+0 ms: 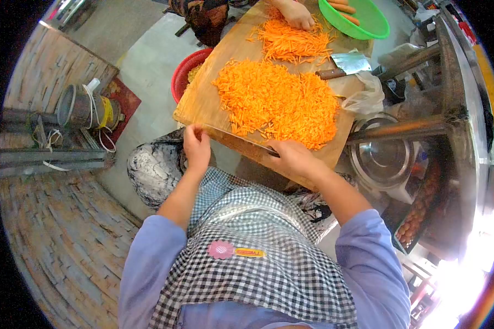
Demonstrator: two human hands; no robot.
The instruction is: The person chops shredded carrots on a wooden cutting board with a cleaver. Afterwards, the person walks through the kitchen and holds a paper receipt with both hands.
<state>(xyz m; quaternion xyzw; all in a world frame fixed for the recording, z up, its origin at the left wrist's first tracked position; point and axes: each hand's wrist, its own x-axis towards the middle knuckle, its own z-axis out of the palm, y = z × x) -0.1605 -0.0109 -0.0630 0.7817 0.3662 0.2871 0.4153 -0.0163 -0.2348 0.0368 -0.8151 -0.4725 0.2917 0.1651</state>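
My right hand (293,157) is closed around the dark handle of a knife (240,138). Its long thin blade runs leftward along the near edge of the wooden board (203,104). At the blade's far end, the fingers of my left hand (196,143) are curled together and seem to pinch the tip. Just beyond the blade lies a wide heap of finely chopped carrot (280,101). Behind that is a pile of longer carrot shreds (291,41), with another person's hand (296,15) on it.
A cleaver (348,63) lies at the board's right side, near a clear plastic bag (363,96). Whole carrots sit in a green basin (368,24) at the back right. Left of the board is a red basin (184,71); a metal pot lid (383,151) is at right.
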